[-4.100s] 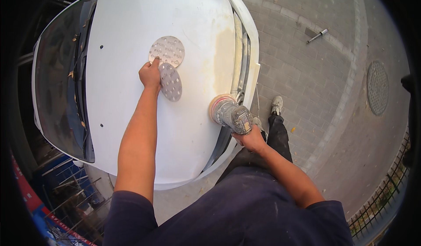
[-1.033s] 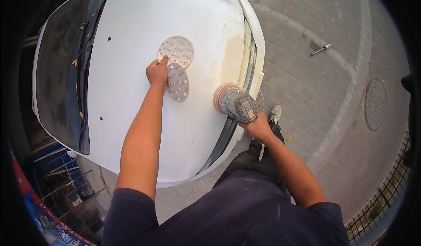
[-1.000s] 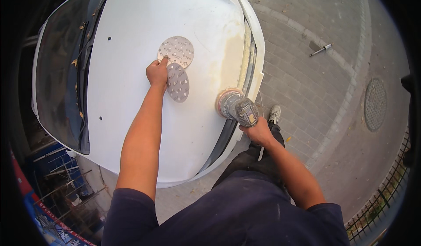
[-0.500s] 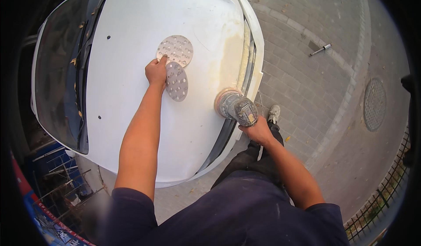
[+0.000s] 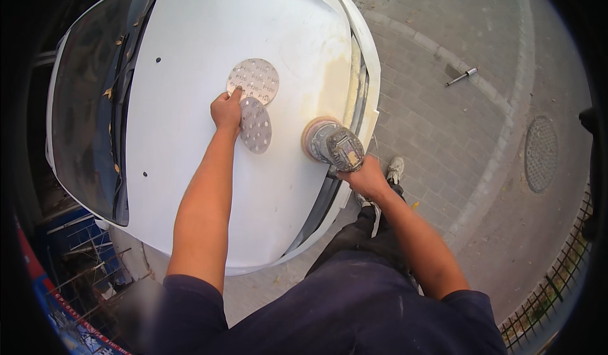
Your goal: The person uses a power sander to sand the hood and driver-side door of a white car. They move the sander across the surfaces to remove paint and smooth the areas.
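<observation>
While gripping the sander [image 5: 334,146], right hand [image 5: 364,179]; left hand [image 5: 227,109] flat beside sanding discs [image 5: 254,100]

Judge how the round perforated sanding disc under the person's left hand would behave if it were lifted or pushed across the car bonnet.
The sanding disc looks thin and flat, so it would probably flex and feel very light. It lies flush on the smooth white bonnet, so a push from the left hand might slide it, though a gritty face could grip. Being flat, it seems unlikely to roll.

Two sanding discs [image 5: 254,105] lie on the hood [image 5: 190,165], sander [image 5: 332,145] to their right near the front edge
</observation>
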### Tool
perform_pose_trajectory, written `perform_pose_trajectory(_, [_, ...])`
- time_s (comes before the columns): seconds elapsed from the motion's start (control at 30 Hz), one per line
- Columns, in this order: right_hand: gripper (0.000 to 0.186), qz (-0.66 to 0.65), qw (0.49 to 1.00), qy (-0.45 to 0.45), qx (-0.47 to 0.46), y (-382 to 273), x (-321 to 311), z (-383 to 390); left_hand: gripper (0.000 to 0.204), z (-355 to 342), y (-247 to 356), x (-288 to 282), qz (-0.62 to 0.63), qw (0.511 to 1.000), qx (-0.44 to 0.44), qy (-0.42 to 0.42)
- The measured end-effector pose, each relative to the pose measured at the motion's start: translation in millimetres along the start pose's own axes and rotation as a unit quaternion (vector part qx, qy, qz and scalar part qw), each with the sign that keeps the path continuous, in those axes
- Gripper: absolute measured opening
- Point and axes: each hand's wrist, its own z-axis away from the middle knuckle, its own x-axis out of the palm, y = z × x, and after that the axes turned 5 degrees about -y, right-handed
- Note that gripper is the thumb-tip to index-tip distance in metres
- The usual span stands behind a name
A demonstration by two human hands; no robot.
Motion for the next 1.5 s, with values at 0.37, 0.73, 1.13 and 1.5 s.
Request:
perform_pose_trajectory(0.37, [0.049, 0.055, 0.998, -0.013, -0.034, 14.5, 22.1, 38.9, 0.037, -3.1, -4.8, -1.1, 0.008, 0.999, -0.030, -0.007])
perform_pose_trajectory(0.73, [0.024, -0.088, 0.996, 0.020, 0.022, -82.8, -121.9, -88.7, 0.037, 14.8, 17.3, 0.3, -0.020, 0.999, -0.033, 0.016])
perform_pose_trajectory(1.13, [0.018, -0.138, 0.990, -0.016, 0.034, -112.7, -173.3, -124.8, 0.037, 15.0, 14.2, 1.9, -0.014, 0.998, -0.057, 0.020])
perform_pose_trajectory(1.5, [0.018, -0.129, 0.991, -0.013, 0.033, -121.8, -180.6, -131.0, 0.034, 21.3, 24.5, -0.4, -0.030, 0.998, -0.060, 0.019])
